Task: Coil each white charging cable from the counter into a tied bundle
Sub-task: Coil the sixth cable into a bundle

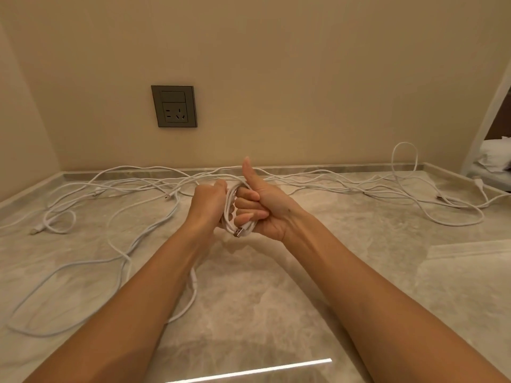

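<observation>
The left hand (208, 201) and right hand (258, 207) grip the coiled cable (231, 215) between them, above the marble surface (276, 286). Loose cables (163, 186) lie beyond and beside both hands. A wall socket (174, 105) sits beyond, leftward.

Marble counter (276, 299), loose white cables (116, 217) sprawled
</observation>
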Demonstrator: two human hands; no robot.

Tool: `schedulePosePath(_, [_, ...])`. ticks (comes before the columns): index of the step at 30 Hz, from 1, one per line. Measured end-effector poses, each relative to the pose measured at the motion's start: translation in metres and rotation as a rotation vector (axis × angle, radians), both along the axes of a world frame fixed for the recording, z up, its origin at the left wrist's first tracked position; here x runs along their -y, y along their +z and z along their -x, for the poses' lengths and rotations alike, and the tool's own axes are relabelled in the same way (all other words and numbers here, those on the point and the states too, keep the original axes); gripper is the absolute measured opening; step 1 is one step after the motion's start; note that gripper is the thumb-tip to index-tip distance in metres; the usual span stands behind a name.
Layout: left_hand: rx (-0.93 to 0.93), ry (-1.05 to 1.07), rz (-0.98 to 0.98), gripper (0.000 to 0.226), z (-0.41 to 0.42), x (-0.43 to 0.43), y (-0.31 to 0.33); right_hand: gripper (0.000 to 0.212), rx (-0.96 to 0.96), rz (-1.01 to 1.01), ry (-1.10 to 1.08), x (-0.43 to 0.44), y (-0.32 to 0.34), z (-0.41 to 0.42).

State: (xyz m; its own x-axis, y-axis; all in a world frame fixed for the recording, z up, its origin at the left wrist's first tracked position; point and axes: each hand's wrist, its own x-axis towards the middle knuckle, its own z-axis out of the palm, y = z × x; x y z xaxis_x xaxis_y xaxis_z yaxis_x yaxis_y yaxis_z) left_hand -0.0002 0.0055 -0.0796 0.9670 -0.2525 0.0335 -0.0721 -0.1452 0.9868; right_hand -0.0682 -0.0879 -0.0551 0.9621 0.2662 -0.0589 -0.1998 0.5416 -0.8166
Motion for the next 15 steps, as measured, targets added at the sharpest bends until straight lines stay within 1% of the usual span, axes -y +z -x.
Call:
schedulePosePath(1, [-0.020,-0.020,-0.027,0.048,0.004,-0.002,0.001,0.073,-0.015,0.026,-0.088,0.000,0.001,-0.002])
schedulePosePath(3, [0.013,-0.048,-0.040,0.037,0.011,-0.001,0.004,0.072,-0.036,0.085,-0.203,0.001,-0.001,-0.004])
schedulePosePath(5, [0.027,-0.072,-0.077,0.031,0.017,-0.003,0.010,0.073,-0.055,0.075,-0.209,0.008,-0.002,-0.006])
schedulePosePath(7, [0.038,-0.069,-0.117,0.036,0.021,-0.007,0.018,0.076,-0.066,0.049,-0.180,0.017,-0.003,-0.007])
schedulePosePath(8, [0.077,-0.058,-0.144,0.037,0.024,-0.009,0.023,0.077,-0.069,0.035,-0.168,0.021,-0.003,-0.007])
schedulePosePath(9, [0.161,-0.040,-0.143,0.036,0.026,-0.010,0.026,0.078,-0.075,0.031,-0.162,0.025,-0.003,-0.007])
schedulePosePath(12, [0.557,0.050,-0.078,0.030,0.031,-0.009,0.029,0.081,-0.086,0.050,-0.092,0.028,-0.003,-0.006])
schedulePosePath(13, [0.680,0.065,-0.115,0.027,0.030,-0.007,0.027,0.082,-0.081,0.043,-0.045,0.028,-0.002,-0.006])
schedulePosePath(14, [0.770,0.055,-0.183,0.029,0.029,-0.006,0.025,0.082,-0.075,0.032,0.002,0.028,-0.002,-0.005])
schedulePosePath(15, [0.822,0.022,-0.254,0.036,0.028,-0.004,0.022,0.083,-0.080,0.026,0.045,0.027,-0.001,-0.005])
